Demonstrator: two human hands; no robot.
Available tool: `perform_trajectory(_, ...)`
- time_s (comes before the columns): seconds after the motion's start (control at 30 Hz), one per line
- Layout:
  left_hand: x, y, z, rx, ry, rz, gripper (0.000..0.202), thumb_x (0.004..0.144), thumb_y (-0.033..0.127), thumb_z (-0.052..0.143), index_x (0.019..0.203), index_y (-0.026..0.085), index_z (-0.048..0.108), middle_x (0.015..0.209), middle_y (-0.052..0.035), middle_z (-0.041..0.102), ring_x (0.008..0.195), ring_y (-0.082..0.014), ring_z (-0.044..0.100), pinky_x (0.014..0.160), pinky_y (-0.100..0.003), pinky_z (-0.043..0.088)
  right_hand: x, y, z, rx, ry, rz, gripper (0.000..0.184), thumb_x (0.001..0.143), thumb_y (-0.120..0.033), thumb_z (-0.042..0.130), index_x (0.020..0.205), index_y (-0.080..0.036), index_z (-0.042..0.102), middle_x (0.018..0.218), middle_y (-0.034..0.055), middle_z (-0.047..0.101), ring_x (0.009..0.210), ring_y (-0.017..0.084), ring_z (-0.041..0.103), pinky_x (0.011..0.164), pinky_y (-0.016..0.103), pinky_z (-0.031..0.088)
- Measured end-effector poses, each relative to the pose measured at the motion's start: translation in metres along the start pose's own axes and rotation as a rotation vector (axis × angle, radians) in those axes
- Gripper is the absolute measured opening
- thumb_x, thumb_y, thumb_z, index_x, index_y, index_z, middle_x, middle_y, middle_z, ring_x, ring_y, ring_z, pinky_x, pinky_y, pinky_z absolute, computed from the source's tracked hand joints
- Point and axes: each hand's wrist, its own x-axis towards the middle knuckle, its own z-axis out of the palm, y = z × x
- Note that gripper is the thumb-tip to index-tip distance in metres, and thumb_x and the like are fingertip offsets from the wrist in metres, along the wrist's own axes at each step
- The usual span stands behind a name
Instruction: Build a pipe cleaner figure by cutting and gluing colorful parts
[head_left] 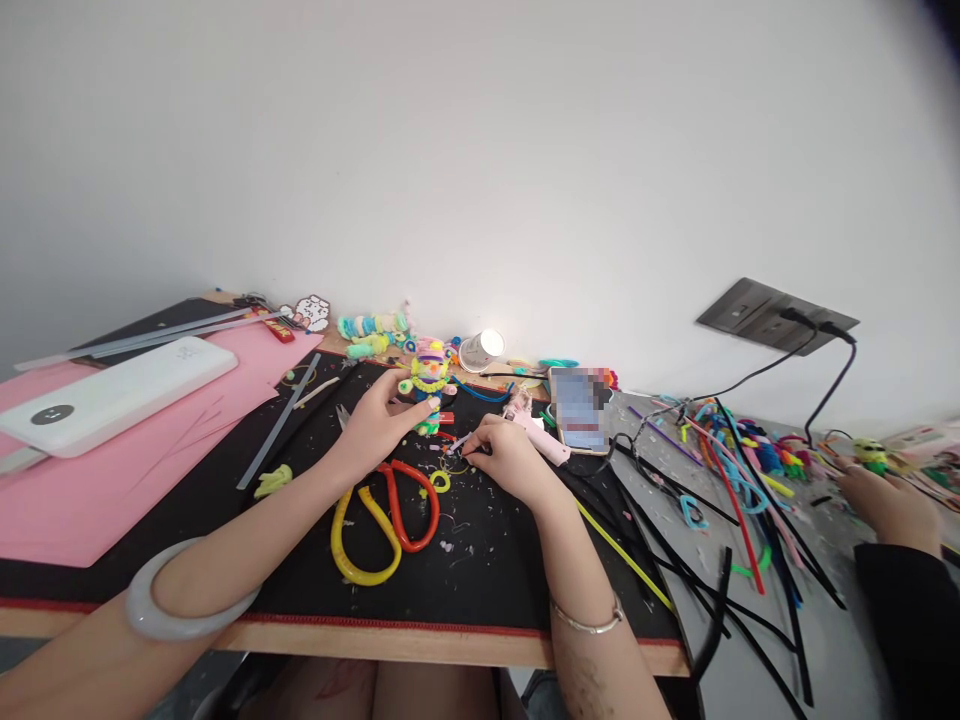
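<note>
My left hand (390,418) is closed around a small upright doll of colourful fuzzy pipe cleaners (430,372), with yellow, pink, blue and green parts. To its right, my right hand (501,450) is low over the black mat with thumb and forefinger pinched together. A thin pale purple strip (458,443) shows by those fingertips; whether they grip it I cannot tell. Below the hands lie scissors (367,535) with one yellow and one red handle. A small yellow ring (439,482) lies between them. Just beyond my right hand rests a pink glue gun (541,432).
A phone (581,415) leans near the wall beside a paper cup (482,350). At left, a white power bank (120,390) lies on pink sheets (90,500). Pipe cleaners (742,570) litter the right side, where another person's hand (892,505) is. Cables run from a wall socket (776,315).
</note>
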Motion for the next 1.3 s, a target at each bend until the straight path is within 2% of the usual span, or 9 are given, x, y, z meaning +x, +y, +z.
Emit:
perform_trajectory(0.23,0.001,-0.001,0.0,-0.018,-0.012,-0.014,0.045,0.069,0.042,0.067,0.107,0.022,0.053,0.097,-0.0027,0.064,0.08,-0.0186,0.065,0.067,-0.029,0.054,0.002,0.005,-0.003,0.104,0.06,0.001,0.014,0.074,-0.007,0.059,0.074,-0.017,0.069,0.079,0.0027,0.06,0.073,0.012,0.055,0.069,0.026,0.042)
perform_trajectory(0.37,0.001,-0.003,0.0,-0.034,-0.025,-0.025,0.046,0.07,0.042,0.066,0.11,0.024,0.052,0.098,-0.0029,0.063,0.083,-0.0195,0.064,0.07,-0.031,0.054,0.001,0.004,-0.008,0.197,0.128,0.026,0.017,0.072,-0.006,0.058,0.074,-0.017,0.07,0.078,0.0021,0.061,0.073,0.013,0.054,0.069,0.026,0.041)
perform_trajectory(0.53,-0.001,-0.004,0.0,-0.046,-0.091,-0.091,0.053,0.068,0.043,0.066,0.115,0.023,0.051,0.101,-0.0053,0.062,0.086,-0.0228,0.063,0.07,-0.036,0.054,0.002,0.002,-0.011,0.278,0.239,0.065,0.014,0.073,-0.013,0.059,0.078,-0.018,0.07,0.075,0.0008,0.06,0.069,0.012,0.051,0.064,0.025,0.039)
perform_trajectory(0.7,0.0,-0.004,0.001,-0.112,-0.216,-0.103,0.044,0.07,0.039,0.066,0.108,0.022,0.053,0.101,-0.0065,0.066,0.093,-0.025,0.063,0.077,-0.04,0.053,0.003,0.004,-0.012,0.353,0.416,0.08,0.011,0.074,-0.019,0.06,0.078,-0.018,0.07,0.068,0.0005,0.055,0.066,0.013,0.048,0.062,0.026,0.038)
perform_trajectory(0.8,0.001,-0.006,0.002,-0.108,-0.258,-0.043,0.041,0.07,0.035,0.067,0.106,0.022,0.053,0.115,-0.0067,0.062,0.101,-0.0237,0.061,0.086,-0.039,0.05,0.003,0.003,-0.013,0.366,0.555,0.091,0.011,0.075,-0.021,0.06,0.078,-0.018,0.07,0.066,-0.0001,0.05,0.063,0.013,0.046,0.059,0.026,0.038)
perform_trajectory(0.9,0.0,-0.01,0.003,-0.128,-0.339,0.009,0.042,0.072,0.033,0.065,0.109,0.021,0.05,0.123,-0.0077,0.057,0.099,-0.0224,0.063,0.085,-0.038,0.051,0.002,-0.002,-0.013,0.309,0.656,0.077,0.011,0.076,-0.02,0.059,0.078,-0.019,0.07,0.068,0.0003,0.049,0.063,0.013,0.047,0.059,0.026,0.039)
perform_trajectory(1.03,-0.002,-0.014,0.004,-0.056,-0.348,0.034,0.044,0.072,0.033,0.064,0.112,0.021,0.049,0.116,-0.0092,0.061,0.096,-0.0229,0.064,0.085,-0.041,0.051,0.001,-0.011,-0.01,0.2,0.694,-0.005,0.013,0.079,-0.018,0.057,0.079,-0.02,0.07,0.071,0.0016,0.053,0.068,0.014,0.05,0.064,0.027,0.042)
perform_trajectory(1.3,-0.003,-0.012,0.004,0.024,-0.367,0.092,0.043,0.074,0.031,0.063,0.114,0.021,0.048,0.111,-0.0085,0.063,0.1,-0.0233,0.063,0.088,-0.04,0.05,-0.001,-0.019,-0.002,0.163,0.712,-0.125,0.015,0.083,-0.018,0.054,0.081,-0.02,0.069,0.073,0.0028,0.053,0.071,0.014,0.053,0.065,0.028,0.043)
